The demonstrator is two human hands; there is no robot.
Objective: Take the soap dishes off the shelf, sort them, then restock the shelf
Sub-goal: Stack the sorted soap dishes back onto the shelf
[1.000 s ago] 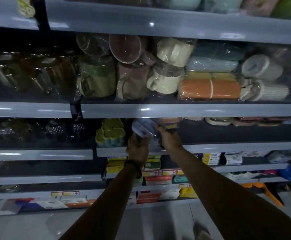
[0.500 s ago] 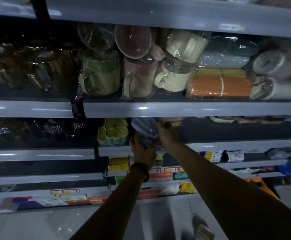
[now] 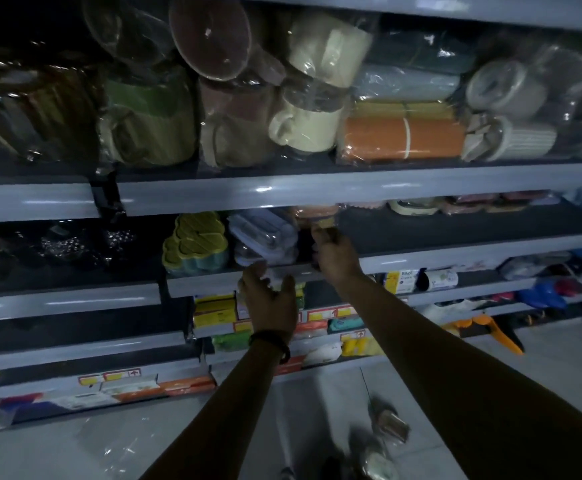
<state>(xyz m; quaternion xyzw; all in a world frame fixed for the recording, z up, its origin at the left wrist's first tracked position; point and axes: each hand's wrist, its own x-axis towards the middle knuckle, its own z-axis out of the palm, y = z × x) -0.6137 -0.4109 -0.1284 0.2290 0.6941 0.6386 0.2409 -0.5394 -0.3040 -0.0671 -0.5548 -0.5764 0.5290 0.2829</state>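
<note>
A stack of pale soap dishes (image 3: pixel 265 237) in clear wrap stands on the grey shelf (image 3: pixel 455 258), right of a yellow-green flower-shaped stack (image 3: pixel 196 244). My left hand (image 3: pixel 270 303) hangs just below the shelf's front edge with spread fingers that hold nothing. My right hand (image 3: pixel 334 252) reaches onto the shelf beside the pale stack. Its fingers are curled on the lower end of an orange wrapped soap dish pack (image 3: pixel 315 214). More flat dishes (image 3: pixel 410 206) lie further right at the back of the shelf.
Wrapped mugs (image 3: pixel 303 129) and an orange pack (image 3: pixel 403 137) fill the shelf above. Lower shelves hold small boxes (image 3: pixel 215 308) and bags. Several wrapped items (image 3: pixel 388 424) lie on the tiled floor by my feet.
Both hands held the pale stack at the shelf. It now stands on the shelf; my left hand has let go and dropped, and my right hand has shifted to the orange pack.
</note>
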